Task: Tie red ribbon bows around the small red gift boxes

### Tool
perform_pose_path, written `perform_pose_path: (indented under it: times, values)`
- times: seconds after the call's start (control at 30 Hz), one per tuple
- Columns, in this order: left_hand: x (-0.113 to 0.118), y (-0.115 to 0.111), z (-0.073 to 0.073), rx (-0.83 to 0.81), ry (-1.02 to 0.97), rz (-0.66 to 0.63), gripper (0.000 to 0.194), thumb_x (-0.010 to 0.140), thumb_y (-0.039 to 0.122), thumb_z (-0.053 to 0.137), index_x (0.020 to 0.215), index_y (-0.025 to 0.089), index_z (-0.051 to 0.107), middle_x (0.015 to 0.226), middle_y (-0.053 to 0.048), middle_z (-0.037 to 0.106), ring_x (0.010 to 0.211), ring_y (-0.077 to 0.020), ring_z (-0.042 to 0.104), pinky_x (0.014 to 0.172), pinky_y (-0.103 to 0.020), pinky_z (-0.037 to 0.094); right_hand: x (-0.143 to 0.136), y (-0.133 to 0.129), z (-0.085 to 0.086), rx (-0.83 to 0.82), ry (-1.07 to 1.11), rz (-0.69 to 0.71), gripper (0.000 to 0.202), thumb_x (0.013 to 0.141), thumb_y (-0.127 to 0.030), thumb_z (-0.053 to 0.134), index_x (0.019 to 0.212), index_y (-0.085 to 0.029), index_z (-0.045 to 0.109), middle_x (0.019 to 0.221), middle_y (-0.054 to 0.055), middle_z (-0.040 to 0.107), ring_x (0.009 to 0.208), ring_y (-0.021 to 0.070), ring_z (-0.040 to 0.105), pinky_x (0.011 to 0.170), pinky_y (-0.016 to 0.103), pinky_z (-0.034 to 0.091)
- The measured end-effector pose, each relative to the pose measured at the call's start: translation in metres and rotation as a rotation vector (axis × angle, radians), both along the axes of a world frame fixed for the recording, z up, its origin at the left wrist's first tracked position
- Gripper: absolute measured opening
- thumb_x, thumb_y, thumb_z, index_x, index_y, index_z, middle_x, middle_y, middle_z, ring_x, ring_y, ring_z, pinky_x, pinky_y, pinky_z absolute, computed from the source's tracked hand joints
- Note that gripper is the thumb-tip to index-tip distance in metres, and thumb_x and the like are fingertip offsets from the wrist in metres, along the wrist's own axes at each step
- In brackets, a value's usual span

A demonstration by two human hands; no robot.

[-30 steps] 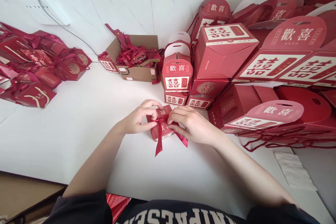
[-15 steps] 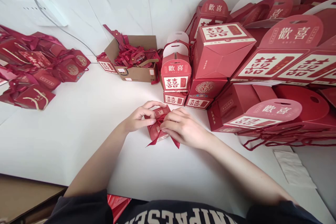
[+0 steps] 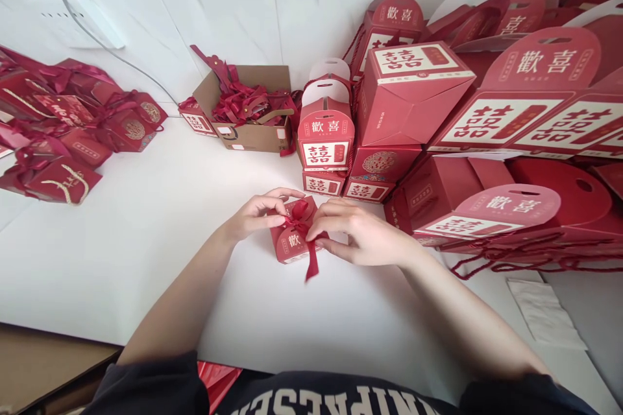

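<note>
A small red gift box (image 3: 287, 248) sits on the white table between my hands, with a dark red ribbon (image 3: 312, 260) tied in a bow on its top and one tail hanging over the front. At the box's left side, the bent fingers of my left hand (image 3: 256, 213) close on the ribbon bow's left part. My right hand (image 3: 357, 232) is at the right of the bow, its thumb and fingers closed at the ribbon; the fingertips partly cover the box's right side.
Red boxes with handles (image 3: 325, 136) stand close behind; larger ones (image 3: 409, 104) are stacked at the right. A cardboard box (image 3: 253, 137) of ribbons stands at the back. Finished-looking red boxes (image 3: 73, 149) lie far left. White tissue (image 3: 545, 311) lies at the right.
The small box shows more of its printed front flap, and the bow's loop stands up more. My right hand has moved slightly right, and one ribbon tail now hangs in front.
</note>
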State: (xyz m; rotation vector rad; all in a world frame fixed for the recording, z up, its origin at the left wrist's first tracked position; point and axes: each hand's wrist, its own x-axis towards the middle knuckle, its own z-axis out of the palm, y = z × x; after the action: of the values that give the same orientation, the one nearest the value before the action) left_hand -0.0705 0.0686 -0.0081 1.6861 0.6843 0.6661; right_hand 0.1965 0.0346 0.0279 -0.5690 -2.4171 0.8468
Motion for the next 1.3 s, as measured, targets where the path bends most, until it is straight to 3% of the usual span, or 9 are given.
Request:
perform_pose_path:
  times: [0.07,0.2,0.3,0.43,0.6,0.77,0.93,1.13,1.3]
  values:
    - [-0.001,0.0,0.003,0.01,0.013,-0.036,0.02,0.086,0.033,0.064,0.076,0.016,0.068,0.14,-0.015,0.052,0.128,-0.0319,0.052,0.109,-0.051,0.038,0.001,0.002,-0.001,-0.1,0.085,-0.046,0.019,0.093,-0.014,0.053,0.107,-0.021,0.062,0.102,0.004,0.066,0.094,0.0176,0.061,0.087,0.033,0.047]
    - [0.0,-0.001,0.005,0.013,0.04,-0.081,0.024,0.089,0.034,0.059,0.077,0.016,0.069,0.141,-0.014,0.05,0.129,-0.031,0.051,0.11,-0.049,0.039,-0.003,0.005,-0.011,-0.205,0.234,-0.309,0.019,0.1,-0.025,0.045,0.111,-0.023,0.06,0.11,0.004,0.065,0.104,0.0172,0.059,0.094,0.033,0.044]
    - [0.002,-0.004,0.006,0.021,0.064,-0.089,0.026,0.091,0.034,0.057,0.076,0.016,0.068,0.143,-0.013,0.048,0.131,-0.0306,0.049,0.11,-0.047,0.039,-0.011,0.005,-0.021,-0.282,0.253,-0.372,0.021,0.1,-0.036,0.049,0.113,-0.024,0.06,0.119,0.005,0.062,0.115,0.0191,0.055,0.103,0.037,0.039]
    - [0.008,-0.009,0.007,0.032,0.08,-0.095,0.026,0.09,0.034,0.059,0.072,0.016,0.066,0.141,-0.012,0.05,0.133,-0.0314,0.046,0.108,-0.046,0.041,-0.019,0.004,-0.029,-0.408,0.258,-0.362,0.027,0.099,-0.041,0.049,0.086,-0.02,0.059,0.117,0.007,0.061,0.12,0.0204,0.054,0.106,0.039,0.037]
    - [0.01,-0.01,0.006,0.042,0.071,-0.086,0.028,0.09,0.034,0.059,0.069,0.016,0.065,0.138,-0.013,0.052,0.129,-0.0305,0.05,0.108,-0.048,0.04,-0.011,0.006,-0.026,-0.378,0.235,-0.282,0.02,0.092,-0.027,0.058,0.074,-0.019,0.056,0.125,0.007,0.057,0.122,0.0216,0.053,0.108,0.043,0.035]
    - [0.009,-0.01,0.008,0.075,0.092,-0.036,0.033,0.091,0.037,0.057,0.066,0.015,0.063,0.135,-0.014,0.055,0.126,-0.0306,0.052,0.107,-0.049,0.041,0.002,0.009,-0.014,-0.397,0.129,-0.184,0.018,0.093,-0.029,0.058,0.077,-0.02,0.055,0.126,0.006,0.057,0.122,0.0218,0.053,0.106,0.043,0.037]
    - [0.012,-0.013,0.011,0.126,0.157,-0.03,0.027,0.089,0.034,0.06,0.07,0.016,0.062,0.137,-0.012,0.053,0.126,-0.029,0.054,0.108,-0.047,0.041,-0.002,0.007,-0.014,-0.444,0.177,-0.228,0.02,0.097,-0.039,0.051,0.109,-0.024,0.057,0.117,0.006,0.061,0.114,0.0197,0.056,0.103,0.04,0.041]
    - [0.011,-0.015,0.016,0.219,0.204,-0.02,0.023,0.084,0.03,0.068,0.068,0.016,0.06,0.135,-0.012,0.055,0.128,-0.0282,0.052,0.109,-0.046,0.042,-0.007,0.007,-0.018,-0.364,0.166,-0.172,0.018,0.093,-0.03,0.06,0.079,-0.019,0.059,0.129,0.008,0.055,0.125,0.021,0.052,0.11,0.043,0.036]
    - [0.008,-0.015,0.023,0.312,0.245,-0.002,0.024,0.082,0.03,0.071,0.065,0.017,0.06,0.135,-0.012,0.056,0.126,-0.0277,0.053,0.109,-0.047,0.042,-0.004,0.009,-0.017,-0.386,0.129,-0.107,0.021,0.095,-0.031,0.057,0.08,-0.02,0.065,0.136,0.009,0.052,0.134,0.0225,0.045,0.112,0.047,0.034]
